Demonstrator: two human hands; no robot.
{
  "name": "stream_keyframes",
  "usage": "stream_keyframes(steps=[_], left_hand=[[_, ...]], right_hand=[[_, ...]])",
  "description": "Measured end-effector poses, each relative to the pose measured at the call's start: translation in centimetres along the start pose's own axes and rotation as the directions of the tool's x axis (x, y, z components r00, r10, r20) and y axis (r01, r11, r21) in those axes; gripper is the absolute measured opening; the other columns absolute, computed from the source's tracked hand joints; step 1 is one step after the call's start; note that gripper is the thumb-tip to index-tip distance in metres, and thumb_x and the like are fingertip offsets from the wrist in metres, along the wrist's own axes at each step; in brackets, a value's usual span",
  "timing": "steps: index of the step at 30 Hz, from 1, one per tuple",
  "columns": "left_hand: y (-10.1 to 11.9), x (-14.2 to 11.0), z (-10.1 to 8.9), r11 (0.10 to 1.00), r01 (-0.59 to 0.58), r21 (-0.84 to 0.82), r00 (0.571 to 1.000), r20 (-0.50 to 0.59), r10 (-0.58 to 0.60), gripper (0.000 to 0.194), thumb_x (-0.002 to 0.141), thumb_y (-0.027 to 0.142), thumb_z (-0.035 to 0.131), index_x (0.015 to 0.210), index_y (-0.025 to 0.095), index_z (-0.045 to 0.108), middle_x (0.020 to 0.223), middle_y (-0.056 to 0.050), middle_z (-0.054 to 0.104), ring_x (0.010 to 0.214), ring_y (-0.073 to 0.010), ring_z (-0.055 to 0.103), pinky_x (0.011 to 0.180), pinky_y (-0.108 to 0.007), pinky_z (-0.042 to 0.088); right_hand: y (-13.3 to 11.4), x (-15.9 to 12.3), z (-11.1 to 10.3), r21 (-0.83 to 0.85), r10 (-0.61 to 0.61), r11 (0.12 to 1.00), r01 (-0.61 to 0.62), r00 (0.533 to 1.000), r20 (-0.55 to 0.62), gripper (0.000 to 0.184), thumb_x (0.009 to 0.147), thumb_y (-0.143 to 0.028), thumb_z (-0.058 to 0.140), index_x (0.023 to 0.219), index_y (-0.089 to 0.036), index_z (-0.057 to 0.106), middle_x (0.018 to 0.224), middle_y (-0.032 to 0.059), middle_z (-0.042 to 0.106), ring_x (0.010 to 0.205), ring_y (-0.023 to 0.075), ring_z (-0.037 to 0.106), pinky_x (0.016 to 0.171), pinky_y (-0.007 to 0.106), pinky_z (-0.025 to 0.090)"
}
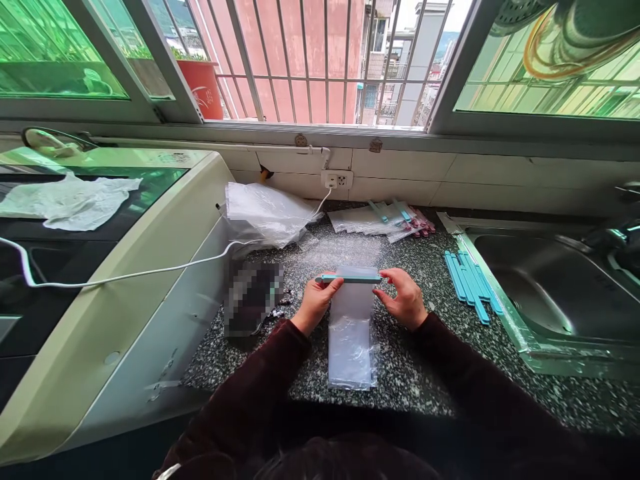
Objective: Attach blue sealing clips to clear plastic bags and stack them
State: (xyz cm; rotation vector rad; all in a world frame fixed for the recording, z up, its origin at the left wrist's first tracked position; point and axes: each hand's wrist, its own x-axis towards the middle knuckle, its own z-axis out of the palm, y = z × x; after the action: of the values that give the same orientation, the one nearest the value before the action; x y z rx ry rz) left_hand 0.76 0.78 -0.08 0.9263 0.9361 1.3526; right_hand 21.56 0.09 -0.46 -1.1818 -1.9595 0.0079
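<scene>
Bag (350, 353) laid lengthwise on speckled countertop (400, 373), mid-width, lower end near front edge. Blue clip (353, 279) set crosswise near its upper end. Clip's left end gripped by left hand (314, 301), thumb on top. Right hand (403, 300) held at clip's right end, thumb and index finger parted, other fingers curled; firm contact can't be told. Speckled surface seen on both sides of bag and between right hand and sink (540, 280), which is set along the right side. Loose blue clips (465, 280) bunched just beside sink's left rim. Pixelated dark item (254, 300) placed left of left hand, near cream appliance (200, 200). Bag pile (270, 210) heaped at back left corner; clipped bags (380, 220) spread along back edge. Tiled wall (400, 170) and barred window (320, 60) seen behind. Bag is clear, thin, flat, wrinkled in its lower half; a short flap is left showing beyond the clip.
</scene>
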Motion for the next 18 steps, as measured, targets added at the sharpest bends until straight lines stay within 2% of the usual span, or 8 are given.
stream_keyframes(steps=[3,9,12,14,18], left_hand=[[-0.1,0.0,0.2,0.999,0.053,-0.003,0.999,-0.006,-0.053,0.033,0.05,0.04,0.078,0.066,0.014,0.067,0.063,0.001,0.063,0.063,-0.0116,0.053,0.065,-0.024,0.042],[-0.4,0.3,0.0,0.992,0.123,0.0,0.992,-0.023,-0.123,0.047,0.043,0.051,0.078,0.066,0.013,0.065,0.06,0.0,0.062,0.058,-0.0107,0.051,0.06,-0.024,0.041],[-0.4,0.3,0.0,0.992,0.115,0.06,0.993,0.028,-0.117,0.048,0.046,0.054,0.076,0.068,0.012,0.064,0.061,0.0,0.06,0.06,-0.0113,0.052,0.061,-0.024,0.041],[-0.3,0.3,0.0,0.985,0.13,0.112,0.983,0.112,-0.143,0.047,0.05,0.052,0.074,0.072,0.012,0.063,0.063,0.0,0.061,0.063,-0.0122,0.054,0.062,-0.024,0.041],[-0.2,0.7,-0.2,0.934,0.285,0.217,0.911,0.243,-0.334,0.046,0.049,0.044,0.076,0.077,0.011,0.061,0.067,-0.002,0.062,0.059,-0.0122,0.054,0.058,-0.024,0.039]], right_hand=[[0.0,0.0,0.3,-0.133,-0.139,0.981,0.139,0.99,0.009,0.015,0.082,-0.03,0.055,0.093,-0.02,0.06,0.088,0.0062,0.065,0.083,0.019,0.058,0.074,0.032,0.046],[0.1,0.0,0.6,-0.273,-0.237,0.932,0.239,0.971,0.037,0.014,0.084,-0.026,0.053,0.087,-0.018,0.064,0.081,0.0043,0.067,0.076,0.0156,0.057,0.068,0.027,0.04],[0.3,0.2,0.6,-0.29,-0.234,0.929,0.231,0.972,0.025,0.016,0.085,-0.027,0.052,0.085,-0.018,0.065,0.08,0.0039,0.068,0.075,0.0149,0.057,0.069,0.026,0.038],[0.8,0.4,0.6,-0.305,-0.204,0.932,0.194,0.979,0.0,0.016,0.085,-0.028,0.052,0.084,-0.019,0.066,0.079,0.0039,0.068,0.076,0.0149,0.058,0.069,0.026,0.038],[2.7,1.0,0.7,-0.342,-0.139,0.934,0.103,0.987,-0.082,0.018,0.083,-0.03,0.052,0.083,-0.018,0.066,0.079,0.0043,0.069,0.076,0.0154,0.059,0.07,0.026,0.038]])
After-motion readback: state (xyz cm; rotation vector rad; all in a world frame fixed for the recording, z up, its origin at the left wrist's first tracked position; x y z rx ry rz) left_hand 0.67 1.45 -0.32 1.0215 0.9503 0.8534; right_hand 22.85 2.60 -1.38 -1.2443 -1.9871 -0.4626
